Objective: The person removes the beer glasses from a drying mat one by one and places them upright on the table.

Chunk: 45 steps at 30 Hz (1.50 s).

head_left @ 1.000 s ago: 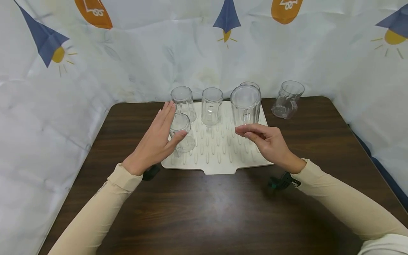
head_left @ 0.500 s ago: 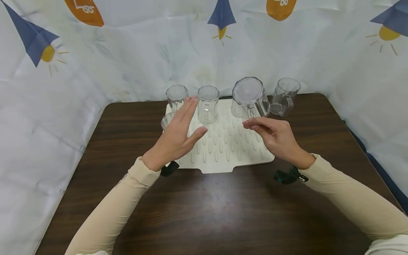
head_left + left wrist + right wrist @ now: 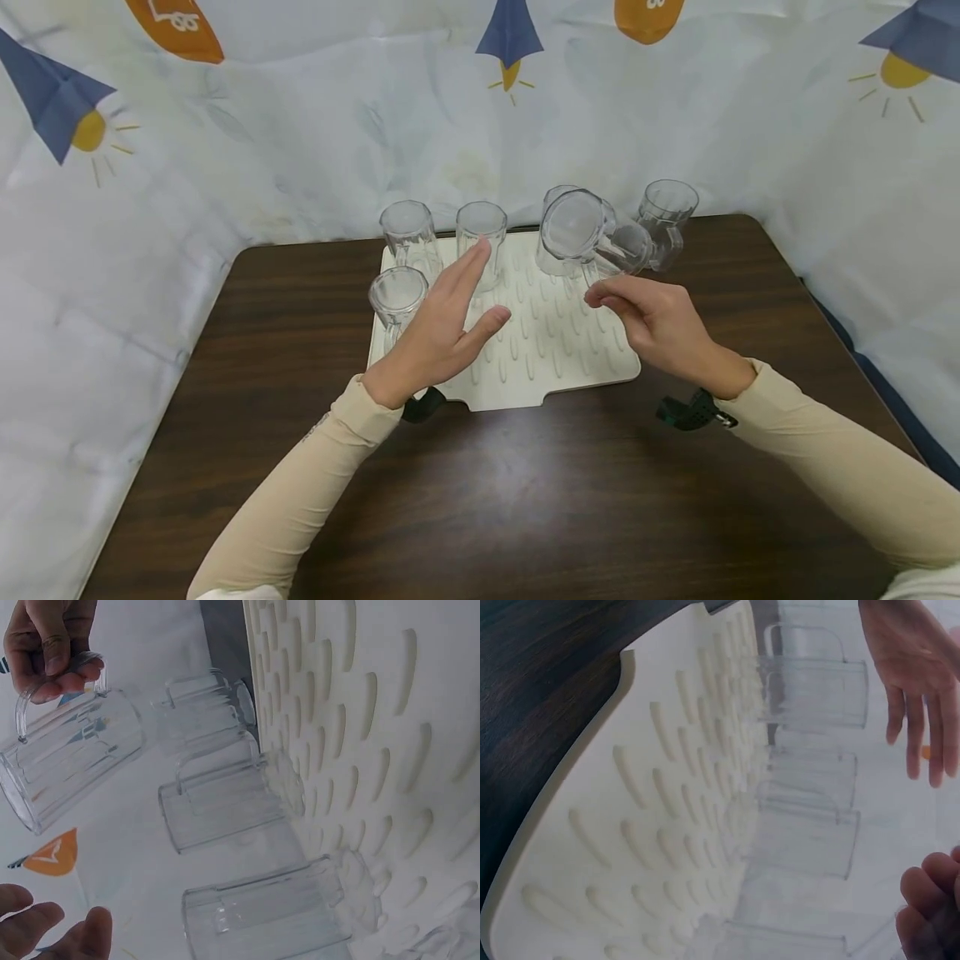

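Note:
My right hand point(image 3: 660, 325) grips the handle of a clear glass mug point(image 3: 573, 225), raised over the white ridged drying mat point(image 3: 525, 358). The mug is tilted, its far end leaning right; in the left wrist view fingers curl round its handle. Behind it another mug point(image 3: 550, 254) is partly hidden. My left hand point(image 3: 442, 329) hovers over the mat's left half, fingers straight, thumb spread, holding nothing. Around it stand a back-left mug point(image 3: 408, 229), a front-left mug point(image 3: 396, 296) and a back-middle mug point(image 3: 480, 221), partly covered by the fingers.
One more glass mug point(image 3: 671, 208) stands on the dark wooden table point(image 3: 510, 500), right of the mat. A pale printed cloth point(image 3: 315, 125) hangs behind the table's far edge. The mat's front edge has a protruding tab point(image 3: 506, 402).
My right hand has raised the held mug slightly and tipped it, its far end swinging right. My left hand has moved right across the mat. The head view has shifted a little.

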Motion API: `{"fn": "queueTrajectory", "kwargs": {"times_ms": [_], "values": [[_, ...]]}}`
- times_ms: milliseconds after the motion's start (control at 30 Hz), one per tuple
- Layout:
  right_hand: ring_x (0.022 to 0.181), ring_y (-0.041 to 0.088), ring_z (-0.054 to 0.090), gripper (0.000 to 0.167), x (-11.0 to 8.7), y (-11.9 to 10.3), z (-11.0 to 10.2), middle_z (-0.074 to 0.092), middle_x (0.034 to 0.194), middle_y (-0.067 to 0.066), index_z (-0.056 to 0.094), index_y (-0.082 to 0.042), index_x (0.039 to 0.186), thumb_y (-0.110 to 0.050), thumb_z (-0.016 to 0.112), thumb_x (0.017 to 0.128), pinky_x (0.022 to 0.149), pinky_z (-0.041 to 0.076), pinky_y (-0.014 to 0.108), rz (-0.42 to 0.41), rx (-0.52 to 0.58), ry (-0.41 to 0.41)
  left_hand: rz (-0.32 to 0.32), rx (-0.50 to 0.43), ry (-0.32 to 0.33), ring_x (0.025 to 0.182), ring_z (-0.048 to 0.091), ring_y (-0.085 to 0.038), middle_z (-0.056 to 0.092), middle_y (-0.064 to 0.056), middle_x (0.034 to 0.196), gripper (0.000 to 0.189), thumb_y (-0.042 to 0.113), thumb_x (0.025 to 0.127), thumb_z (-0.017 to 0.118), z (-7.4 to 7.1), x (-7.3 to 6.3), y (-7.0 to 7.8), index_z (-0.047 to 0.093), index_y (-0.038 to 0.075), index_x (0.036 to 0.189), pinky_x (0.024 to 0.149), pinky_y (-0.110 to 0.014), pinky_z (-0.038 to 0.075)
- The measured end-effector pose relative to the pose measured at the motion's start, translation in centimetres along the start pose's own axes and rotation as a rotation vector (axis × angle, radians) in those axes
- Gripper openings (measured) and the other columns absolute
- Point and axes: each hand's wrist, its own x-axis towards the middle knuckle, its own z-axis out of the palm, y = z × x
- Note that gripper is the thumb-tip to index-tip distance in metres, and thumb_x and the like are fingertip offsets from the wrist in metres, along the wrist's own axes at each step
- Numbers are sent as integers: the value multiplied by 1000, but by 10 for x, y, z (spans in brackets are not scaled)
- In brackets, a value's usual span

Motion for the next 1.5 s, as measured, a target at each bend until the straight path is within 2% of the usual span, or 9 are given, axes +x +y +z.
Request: {"fn": "queueTrajectory", "kwargs": {"times_ms": [67, 233, 467, 700, 767, 967, 1033, 1233, 1500], "values": [[85, 18, 76, 18, -1, 1, -1, 79, 92, 5, 76, -4, 101, 9, 70, 90, 83, 55, 12, -17, -31, -6, -10, -10, 0, 161, 26, -31, 24, -15, 173, 94, 73, 102, 26, 4, 0, 0, 21, 3, 165, 131, -50, 26], [81, 17, 72, 20, -4, 4, -4, 74, 89, 7, 72, -2, 99, 15, 64, 92, 74, 53, 18, -31, -75, -4, -29, -27, -11, 162, 25, -28, 23, -12, 174, 93, 73, 102, 23, 10, 0, 1, 21, 6, 166, 132, -49, 26], [85, 18, 68, 22, -9, 6, -8, 68, 91, 9, 67, -1, 102, 17, 61, 92, 75, 52, 23, -51, -133, -23, -35, -50, -12, 161, 25, -26, 23, -11, 174, 94, 74, 102, 20, 18, 2, 0, 22, 6, 165, 132, -47, 26], [87, 21, 62, 35, -14, 9, -10, 64, 93, 11, 63, -1, 106, 24, 52, 86, 73, 53, 34, -83, -202, -68, -57, -102, -20, 161, 24, -27, 24, -12, 173, 97, 76, 100, 15, 29, 4, 1, 22, 4, 165, 132, -48, 25], [85, 23, 59, 33, -16, 10, -9, 63, 92, 11, 62, -1, 106, 24, 53, 86, 72, 52, 36, -107, -219, -71, -72, -122, -25, 159, 29, -27, 24, -12, 173, 98, 78, 99, 15, 32, 4, 1, 21, 5, 166, 130, -47, 29], [80, 25, 53, 35, -21, 12, -6, 61, 88, 13, 60, 0, 104, 25, 50, 83, 68, 43, 36, -179, -245, -65, -104, -188, -36, 144, 46, -26, 25, -12, 172, 99, 81, 97, 15, 42, 8, 3, 18, 11, 167, 117, -44, 45], [79, 26, 53, 40, -23, 12, -5, 61, 88, 13, 60, 0, 103, 27, 46, 78, 68, 41, 37, -195, -249, -60, -111, -211, -41, 146, 44, -25, 24, -12, 172, 99, 81, 97, 15, 46, 9, 3, 18, 11, 167, 117, -42, 46], [78, 27, 53, 43, -28, 11, 0, 61, 87, 13, 61, 1, 103, 30, 45, 76, 66, 39, 37, -223, -271, -54, -127, -265, -39, 145, 47, -25, 25, -11, 172, 98, 81, 97, 16, 57, 10, 4, 17, 12, 167, 115, -41, 48], [77, 25, 55, 42, -37, 11, 7, 63, 87, 10, 63, 0, 103, 26, 46, 76, 66, 41, 35, -232, -276, -71, -139, -357, -4, 155, 36, -23, 28, -9, 170, 95, 79, 100, 23, 71, 15, 6, 15, 12, 167, 112, -40, 50]]}}
